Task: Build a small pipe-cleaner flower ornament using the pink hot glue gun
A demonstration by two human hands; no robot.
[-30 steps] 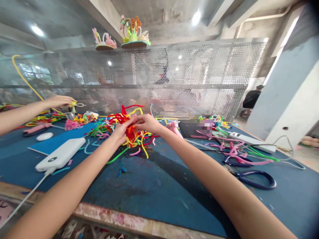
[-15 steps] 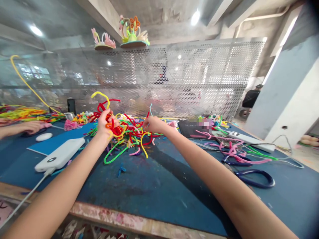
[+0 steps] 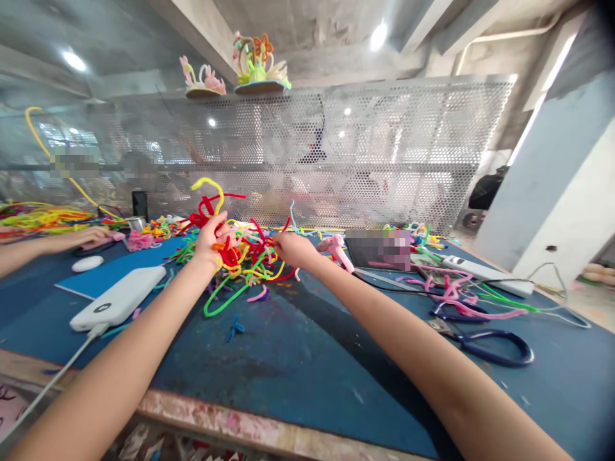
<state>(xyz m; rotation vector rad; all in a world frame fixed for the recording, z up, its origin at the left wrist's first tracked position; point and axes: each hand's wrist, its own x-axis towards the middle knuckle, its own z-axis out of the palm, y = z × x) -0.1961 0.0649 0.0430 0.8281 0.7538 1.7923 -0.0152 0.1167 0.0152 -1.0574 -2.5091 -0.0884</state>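
Observation:
My left hand [image 3: 214, 242] is wrapped round a bundle of red, orange and yellow pipe cleaners [image 3: 207, 208]; a yellow one hooks up above the fingers. My right hand [image 3: 294, 248] is closed at the right side of a tangled pile of pipe cleaners [image 3: 252, 256], and its fingertips face away, so what they pinch is hidden. Red ends stick up beside it. A green loop [image 3: 225, 307] hangs out of the pile toward me. A small blue twisted piece [image 3: 236, 328] lies on the blue table [image 3: 269, 371].
Left are a white power bank [image 3: 120, 298] with a cable, a blue sheet [image 3: 108, 272] and another person's hand [image 3: 96, 235]. Right are a pink glue gun [image 3: 336, 251], dark-handled scissors [image 3: 497, 346], pink pipe cleaners [image 3: 454, 288] and a white power strip [image 3: 487, 275]. A perforated metal screen [image 3: 403, 141] stands behind.
My left hand and its bundle have shifted slightly right. The yellow curl beside my right hand has drawn up into the pile. The pink glue gun shows more. The other person's hand has moved right.

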